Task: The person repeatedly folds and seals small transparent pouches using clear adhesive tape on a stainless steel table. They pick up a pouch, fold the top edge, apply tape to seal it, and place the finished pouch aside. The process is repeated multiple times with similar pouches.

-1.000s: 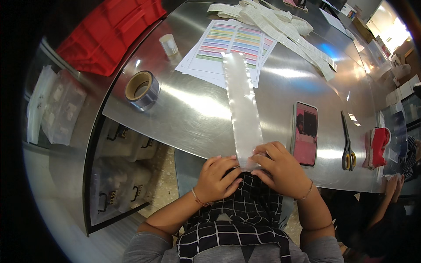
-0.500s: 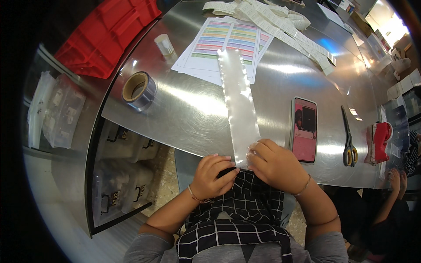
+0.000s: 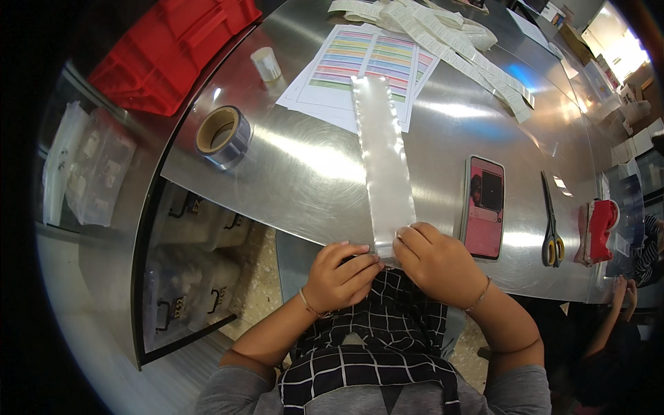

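Left hand (image 3: 340,278) and right hand (image 3: 437,266) — both nearly closed — pinch near end of plastic strip (image 3: 384,155) at near edge of metal table (image 3: 301,197), likely steadying it; far end reaches over printed sheets (image 3: 332,93).

- Dark labels (image 3: 181,308) with pale characters stand on the clear storage boxes (image 3: 155,283) below the tabletop (image 3: 311,197).
- The paper strips (image 3: 443,41) carry rows of small print, too fine to read.
- The top sheet (image 3: 335,95) bears two columns of coloured bands; no lettering is legible there.
- The phone (image 3: 484,232) seems to show small on-screen text, too blurred to make out.
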The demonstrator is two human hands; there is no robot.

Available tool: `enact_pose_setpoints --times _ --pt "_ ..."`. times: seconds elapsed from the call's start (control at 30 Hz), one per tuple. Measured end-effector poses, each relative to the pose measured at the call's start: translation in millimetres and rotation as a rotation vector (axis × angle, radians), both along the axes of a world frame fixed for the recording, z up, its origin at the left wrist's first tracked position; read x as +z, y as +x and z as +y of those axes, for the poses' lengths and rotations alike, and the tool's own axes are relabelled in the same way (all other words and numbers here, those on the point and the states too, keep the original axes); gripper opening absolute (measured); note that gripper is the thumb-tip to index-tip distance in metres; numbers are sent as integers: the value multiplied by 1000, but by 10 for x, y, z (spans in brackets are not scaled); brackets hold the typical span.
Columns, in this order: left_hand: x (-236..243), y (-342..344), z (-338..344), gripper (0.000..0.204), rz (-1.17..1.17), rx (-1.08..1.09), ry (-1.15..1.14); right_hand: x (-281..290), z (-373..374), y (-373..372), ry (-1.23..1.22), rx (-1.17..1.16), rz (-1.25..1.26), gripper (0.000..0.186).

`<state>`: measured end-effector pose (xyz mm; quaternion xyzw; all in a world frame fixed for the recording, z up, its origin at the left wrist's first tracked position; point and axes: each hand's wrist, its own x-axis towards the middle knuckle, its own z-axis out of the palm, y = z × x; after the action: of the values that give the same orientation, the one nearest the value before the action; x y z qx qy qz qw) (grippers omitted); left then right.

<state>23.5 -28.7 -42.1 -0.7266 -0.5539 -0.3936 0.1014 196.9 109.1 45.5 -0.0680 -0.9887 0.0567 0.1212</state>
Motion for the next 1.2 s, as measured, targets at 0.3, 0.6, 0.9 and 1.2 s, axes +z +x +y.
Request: enact_pose_setpoints --times 0.3,0.6,0.9,1.2 --pt "-1 -6 -1 23 -21 -16 5 13 -34 -12 38 -46 53 25" --pt "-25 -10 2 21 -30 -18 10 42 -159 94 66 4 19 28" --pt "51 57 31 29 -152 23 -1 -31 -234 153 88 -57 75 36" --pt "353 -130 292 20 10 -99 -134 -53 -109 96 -185 -130 43 39"
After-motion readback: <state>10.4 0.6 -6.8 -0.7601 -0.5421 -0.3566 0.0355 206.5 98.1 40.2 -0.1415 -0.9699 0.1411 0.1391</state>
